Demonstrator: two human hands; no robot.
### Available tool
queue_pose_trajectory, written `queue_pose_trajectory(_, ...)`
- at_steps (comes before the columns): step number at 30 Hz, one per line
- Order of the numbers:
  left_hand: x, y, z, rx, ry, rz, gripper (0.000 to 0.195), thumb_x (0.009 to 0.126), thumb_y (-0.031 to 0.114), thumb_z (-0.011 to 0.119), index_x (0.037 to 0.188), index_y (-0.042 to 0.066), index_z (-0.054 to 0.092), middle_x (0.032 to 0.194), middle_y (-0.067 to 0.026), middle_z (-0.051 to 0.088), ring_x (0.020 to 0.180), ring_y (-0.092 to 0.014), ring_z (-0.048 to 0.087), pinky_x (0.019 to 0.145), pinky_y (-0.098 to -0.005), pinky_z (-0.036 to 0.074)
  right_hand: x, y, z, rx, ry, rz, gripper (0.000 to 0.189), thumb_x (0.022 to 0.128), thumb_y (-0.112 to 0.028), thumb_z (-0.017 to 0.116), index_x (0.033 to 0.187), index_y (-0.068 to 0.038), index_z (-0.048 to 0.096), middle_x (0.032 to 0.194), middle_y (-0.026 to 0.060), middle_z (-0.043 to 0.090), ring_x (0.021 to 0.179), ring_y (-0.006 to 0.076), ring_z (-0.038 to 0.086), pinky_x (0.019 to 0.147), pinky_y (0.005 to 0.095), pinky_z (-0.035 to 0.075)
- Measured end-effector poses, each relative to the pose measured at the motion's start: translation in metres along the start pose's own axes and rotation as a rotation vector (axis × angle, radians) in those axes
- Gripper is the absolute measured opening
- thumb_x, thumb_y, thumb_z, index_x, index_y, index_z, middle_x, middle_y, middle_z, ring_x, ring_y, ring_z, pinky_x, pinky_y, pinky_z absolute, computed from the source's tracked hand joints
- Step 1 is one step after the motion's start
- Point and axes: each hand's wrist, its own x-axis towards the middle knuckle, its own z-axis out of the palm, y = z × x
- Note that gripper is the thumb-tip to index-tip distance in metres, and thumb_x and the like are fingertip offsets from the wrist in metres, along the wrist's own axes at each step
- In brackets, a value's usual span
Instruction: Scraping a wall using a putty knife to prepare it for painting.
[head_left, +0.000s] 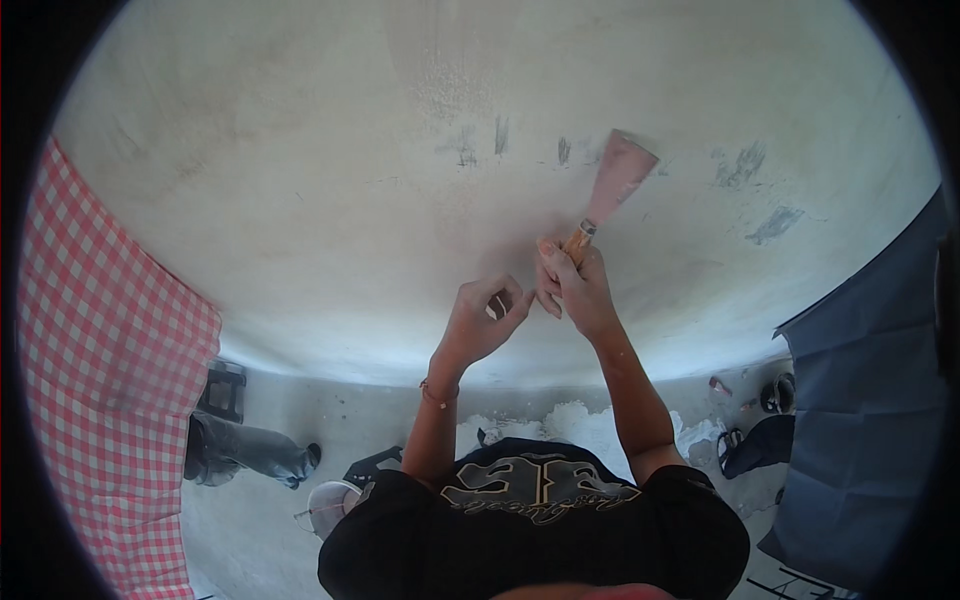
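Observation:
My right hand (577, 281) grips the wooden handle of a putty knife (624, 169), its wide reddish blade pointing up and to the right over a pale plastered wall (337, 210). Beside it on the left is my left hand (491, 311), thumb and fingers curled into a ring, close to the fingers of my right hand. Whether something small is pinched in its fingertips cannot be told. Grey scraped patches (739, 165) mark the wall left and right of the blade.
A red-and-white checked cloth (112, 360) hangs at left, a dark blue-grey cloth (862, 420) at right. Below are a bucket (330, 506), a black stool (225, 391), white residue on the floor (577, 424), and other people's legs (255, 450) on both sides.

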Motion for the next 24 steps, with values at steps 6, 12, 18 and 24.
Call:
queue_pose_trajectory(6,0.008,0.012,-0.003,-0.236,0.208,0.104,0.02,0.1,0.007,0.056,0.08,0.001,0.057,0.066,-0.0028,0.056,0.056,-0.008,0.055,0.051,-0.0223,0.042,0.001,0.004,-0.01,0.112,-0.287,0.178,0.039,0.102,-0.019,0.053,0.067,-0.011,0.038,0.055,-0.0056,0.033,0.045,0.0049,0.035,0.042,0.0232,0.025)
queue_pose_trajectory(12,0.004,0.013,0.003,-0.333,0.272,-0.024,0.026,0.102,0.011,0.055,0.078,0.002,0.052,0.068,-0.0031,0.055,0.056,-0.008,0.054,0.054,-0.023,0.043,0.002,0.014,-0.011,0.386,-0.522,0.285,0.033,0.099,-0.013,0.055,0.068,-0.011,0.047,0.055,-0.0065,0.035,0.046,0.0045,0.034,0.044,0.0235,0.024)
queue_pose_trajectory(18,0.019,0.037,0.014,-0.197,0.384,0.056,0.031,0.106,0.023,0.046,0.101,-0.002,0.064,0.089,-0.0074,0.064,0.077,-0.013,0.062,0.066,-0.0257,0.05,0.006,0.014,-0.004,0.036,-0.464,0.276,0.02,0.1,-0.015,0.053,0.082,-0.008,0.056,0.058,-0.0039,0.045,0.045,0.0055,0.035,0.043,0.024,0.026)
queue_pose_trajectory(24,0.021,0.044,-0.004,-0.338,-0.056,-0.258,0.031,0.105,0.022,0.048,0.112,-0.003,0.065,0.105,-0.0102,0.067,0.097,-0.016,0.061,0.086,-0.0291,0.049,-0.006,0.032,0.007,-0.285,-0.085,-0.159,0.011,0.096,-0.011,0.06,0.09,-0.003,0.057,0.068,0.0003,0.053,0.051,0.0077,0.046,0.048,0.0254,0.038)
